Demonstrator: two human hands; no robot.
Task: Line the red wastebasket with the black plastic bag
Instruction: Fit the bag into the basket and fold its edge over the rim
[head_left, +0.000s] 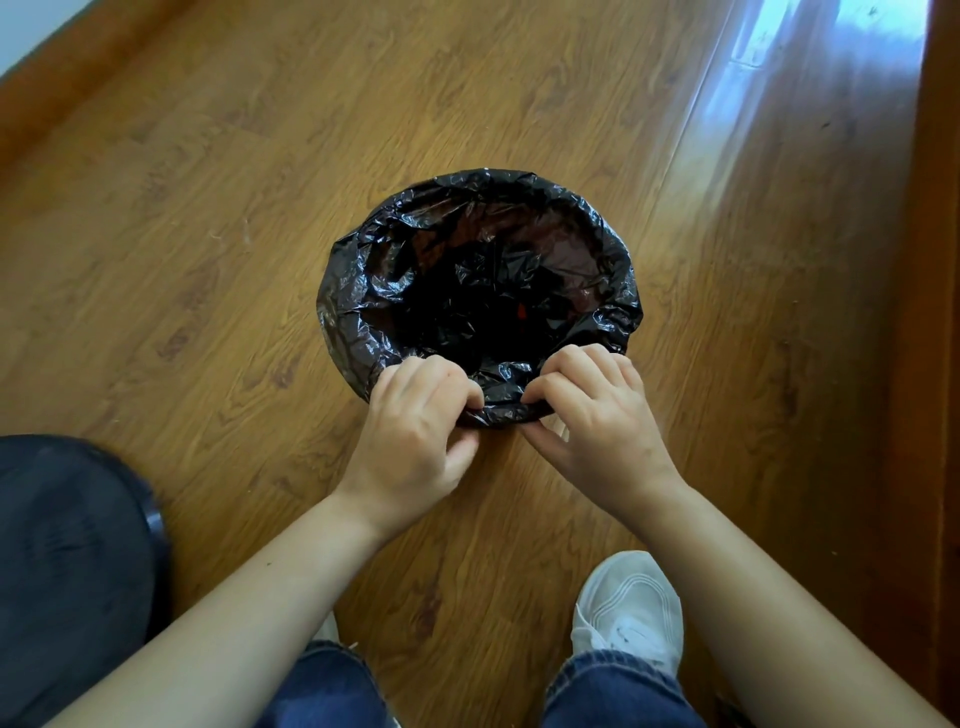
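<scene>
Most of the view is a brown wooden floor (208, 234), with a bright patch of light lying across its far right part. At the near left sits a large dark rounded thing (67, 561); what it is cannot be told.

In the middle of the floor stands the wastebasket (521, 310), seen from above. It is almost wholly hidden by the black bag (353, 291): only a small red spot shows through deep inside. The bag hangs crumpled down into the basket, and its mouth is folded outward over the rim along the left, far and right sides.

Both forearms reach in from the near edge to the near side of the rim. The left hand (415, 431) and the right hand (597, 431) sit close together there, knuckles up. The left fingers (441, 384) are curled over the top of the bag's edge with the thumb beneath it, pinching the plastic. The right fingers (571, 379) grip the same stretch of edge in the same way, just right of the left hand.

Near the bottom, a white shoe (631, 608) rests on the floor under the right forearm, with blue jeans (322, 691) at the near edge.
</scene>
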